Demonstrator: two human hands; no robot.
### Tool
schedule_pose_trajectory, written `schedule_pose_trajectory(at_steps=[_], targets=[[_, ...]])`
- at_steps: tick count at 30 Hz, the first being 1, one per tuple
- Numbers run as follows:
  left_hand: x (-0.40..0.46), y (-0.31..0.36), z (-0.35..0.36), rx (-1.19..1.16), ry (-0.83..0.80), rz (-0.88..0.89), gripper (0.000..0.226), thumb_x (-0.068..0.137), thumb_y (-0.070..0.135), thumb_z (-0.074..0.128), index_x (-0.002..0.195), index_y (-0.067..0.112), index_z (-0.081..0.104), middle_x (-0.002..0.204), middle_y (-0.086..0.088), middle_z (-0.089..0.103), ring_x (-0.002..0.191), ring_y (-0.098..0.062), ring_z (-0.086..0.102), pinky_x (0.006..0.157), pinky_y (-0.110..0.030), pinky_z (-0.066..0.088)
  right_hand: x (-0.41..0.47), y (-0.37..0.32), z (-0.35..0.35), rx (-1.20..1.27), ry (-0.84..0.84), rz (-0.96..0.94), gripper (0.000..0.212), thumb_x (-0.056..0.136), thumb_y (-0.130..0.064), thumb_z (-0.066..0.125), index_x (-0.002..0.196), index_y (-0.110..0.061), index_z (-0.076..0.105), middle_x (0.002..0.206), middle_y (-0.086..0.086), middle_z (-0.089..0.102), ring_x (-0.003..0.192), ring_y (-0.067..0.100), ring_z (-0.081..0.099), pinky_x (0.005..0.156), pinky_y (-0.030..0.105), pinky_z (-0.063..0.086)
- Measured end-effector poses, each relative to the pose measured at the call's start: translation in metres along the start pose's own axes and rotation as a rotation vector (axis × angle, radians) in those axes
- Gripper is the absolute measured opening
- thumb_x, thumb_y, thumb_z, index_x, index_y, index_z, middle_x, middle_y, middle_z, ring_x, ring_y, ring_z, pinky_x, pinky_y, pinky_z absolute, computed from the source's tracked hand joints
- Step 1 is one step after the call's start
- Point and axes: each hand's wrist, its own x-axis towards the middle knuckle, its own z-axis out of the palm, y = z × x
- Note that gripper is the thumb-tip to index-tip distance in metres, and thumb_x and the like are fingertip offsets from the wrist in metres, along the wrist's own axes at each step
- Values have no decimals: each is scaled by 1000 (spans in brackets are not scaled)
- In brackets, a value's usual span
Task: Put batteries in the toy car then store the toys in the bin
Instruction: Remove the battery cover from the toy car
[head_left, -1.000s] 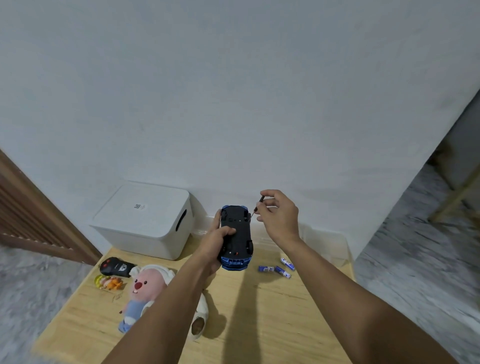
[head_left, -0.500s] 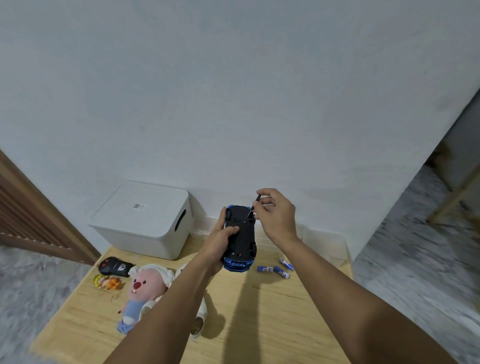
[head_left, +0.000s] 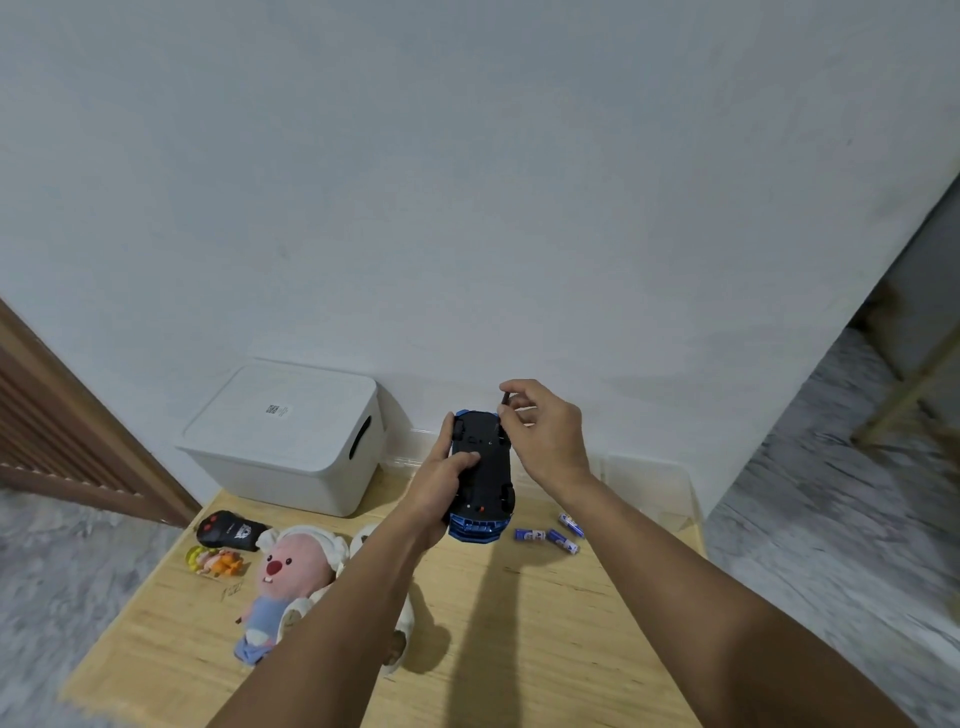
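Observation:
My left hand (head_left: 441, 483) grips a blue toy car (head_left: 482, 475) turned belly up above the wooden table (head_left: 519, 649). My right hand (head_left: 545, 436) pinches a small dark screwdriver (head_left: 504, 402) whose tip points down at the far end of the car's black underside. Three blue batteries (head_left: 553, 535) lie on the table just right of the car. A white lidded bin (head_left: 285, 436) stands at the back left against the wall.
A pink plush toy (head_left: 291, 582), a black remote (head_left: 228, 530) and a small yellow-orange toy (head_left: 215, 561) lie at the table's left. A clear plastic container (head_left: 649, 483) sits at the back right. Grey floor surrounds the table.
My right hand has brought the screwdriver down from beside the car onto its underside. The left hand has tilted the car slightly and lifted it a little.

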Motion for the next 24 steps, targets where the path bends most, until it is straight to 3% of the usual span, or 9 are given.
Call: schedule_pose_trajectory(at_steps=[5, 12, 19, 24], targets=[[2, -3, 0, -2, -2, 1, 67, 97, 10, 46, 147, 49, 25, 115, -7, 68, 99, -35, 68, 79, -45, 57, 3, -2, 1, -36, 13, -70, 21, 81, -15, 74, 102, -14, 74, 90, -5, 71, 80, 9, 67, 76, 20, 55], [3, -4, -1, 3, 3, -5, 64, 95, 11, 47, 143, 50, 32, 119, -12, 67, 100, -38, 67, 78, -45, 56, 8, 0, 0, -61, 17, -57, 18, 88, -5, 64, 101, -13, 72, 83, -6, 69, 76, -3, 64, 74, 12, 52], [2, -3, 1, 1, 14, -9, 65, 97, 11, 47, 145, 50, 28, 116, -7, 68, 98, -35, 69, 79, -45, 57, 7, -3, 0, 1, 15, -41, 17, 83, -13, 73, 100, -13, 76, 93, -4, 73, 83, 7, 68, 80, 20, 55], [0, -1, 4, -8, 6, -12, 65, 98, 9, 45, 146, 48, 27, 117, -8, 67, 95, -32, 69, 73, -41, 57, 12, -4, 1, -35, 14, -31, 14, 85, -10, 70, 97, -15, 76, 86, -10, 70, 81, 6, 67, 76, 14, 51]])
